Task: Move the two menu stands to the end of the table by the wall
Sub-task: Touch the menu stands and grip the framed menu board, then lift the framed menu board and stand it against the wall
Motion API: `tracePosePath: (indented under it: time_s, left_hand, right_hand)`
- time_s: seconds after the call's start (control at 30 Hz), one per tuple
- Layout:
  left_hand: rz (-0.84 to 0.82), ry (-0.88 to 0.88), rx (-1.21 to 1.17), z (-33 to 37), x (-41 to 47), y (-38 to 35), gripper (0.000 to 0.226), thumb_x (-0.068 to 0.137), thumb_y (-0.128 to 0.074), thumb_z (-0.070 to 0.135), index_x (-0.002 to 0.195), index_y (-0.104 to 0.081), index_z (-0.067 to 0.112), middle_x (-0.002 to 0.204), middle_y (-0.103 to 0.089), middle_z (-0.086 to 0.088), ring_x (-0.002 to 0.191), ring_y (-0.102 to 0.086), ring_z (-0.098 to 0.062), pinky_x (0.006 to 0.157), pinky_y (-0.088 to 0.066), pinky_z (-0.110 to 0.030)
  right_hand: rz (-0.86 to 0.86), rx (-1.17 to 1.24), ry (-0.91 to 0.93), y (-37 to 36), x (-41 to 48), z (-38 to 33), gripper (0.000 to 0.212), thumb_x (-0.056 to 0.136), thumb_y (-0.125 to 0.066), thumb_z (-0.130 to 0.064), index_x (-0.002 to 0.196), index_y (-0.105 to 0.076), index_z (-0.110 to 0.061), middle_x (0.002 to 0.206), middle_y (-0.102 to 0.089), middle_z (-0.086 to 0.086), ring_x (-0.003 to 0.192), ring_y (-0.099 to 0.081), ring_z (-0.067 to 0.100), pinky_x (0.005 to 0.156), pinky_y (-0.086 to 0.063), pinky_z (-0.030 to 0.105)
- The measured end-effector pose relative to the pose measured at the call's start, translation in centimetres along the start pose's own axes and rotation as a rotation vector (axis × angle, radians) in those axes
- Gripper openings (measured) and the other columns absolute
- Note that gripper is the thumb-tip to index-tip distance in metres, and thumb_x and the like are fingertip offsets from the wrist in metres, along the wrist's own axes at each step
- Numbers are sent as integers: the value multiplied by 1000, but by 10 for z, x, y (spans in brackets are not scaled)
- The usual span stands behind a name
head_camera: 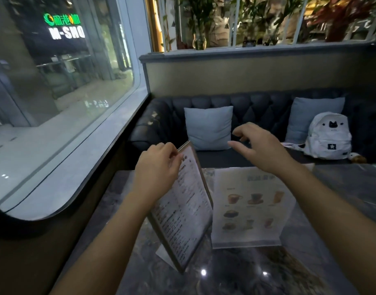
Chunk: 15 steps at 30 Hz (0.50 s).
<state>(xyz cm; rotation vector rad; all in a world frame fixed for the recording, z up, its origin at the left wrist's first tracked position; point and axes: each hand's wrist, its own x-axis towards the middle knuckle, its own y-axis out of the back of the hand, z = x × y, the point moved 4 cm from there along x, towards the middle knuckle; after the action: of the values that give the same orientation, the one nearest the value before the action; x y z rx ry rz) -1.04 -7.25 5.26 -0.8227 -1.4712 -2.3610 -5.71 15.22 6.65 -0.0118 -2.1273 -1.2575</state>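
A framed menu stand with printed text (184, 211) stands tilted on the dark marble table (257, 271), and my left hand (159, 167) grips its top corner. To its right stands a clear acrylic menu stand showing drink pictures (250, 206), upright on the table. My right hand (259, 145) hovers above that acrylic stand with fingers spread, touching nothing.
A curved window wall with a pale sill (61, 158) runs along the table's left side. Across the table is a dark tufted sofa (257, 109) with two light cushions (209, 126) and a white backpack (328, 135).
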Motion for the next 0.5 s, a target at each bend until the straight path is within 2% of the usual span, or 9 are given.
tracePosePath:
  time_s: [0.07,0.27,0.4,0.5]
  left_hand:
    - [-11,29,72,-11,-5,4,23,90,-51,31,91,-58,10,89,-61,-11,82,-53,-26,73,-44,-45]
    - [-115,178,143,-43,-20,8,30,90,-48,39,104,-51,13,99,-61,-9,88,-57,-28,71,-47,-42]
    - [-167,235,137,-57,-29,8,24,91,-45,40,95,-50,17,88,-64,-3,73,-59,-23,59,-46,-36]
    - [-214,280,73,-63,-35,6,20,93,-42,35,89,-50,18,82,-64,-2,68,-57,-20,60,-50,-39]
  right_hand:
    - [-84,19,37,-18,18,-14,32,87,-57,-36,107,-56,-11,99,-56,1,89,-54,18,73,-44,34]
    - [-389,-68,156,-68,64,-54,31,87,-56,-37,111,-55,-18,111,-58,3,100,-54,23,79,-47,41]
    - [-540,-103,178,-97,82,-65,36,86,-57,-37,119,-52,-22,121,-54,2,107,-51,22,80,-44,37]
    - [-613,-140,191,-112,87,-69,35,85,-58,-38,117,-55,-27,121,-57,-1,107,-52,21,80,-42,35]
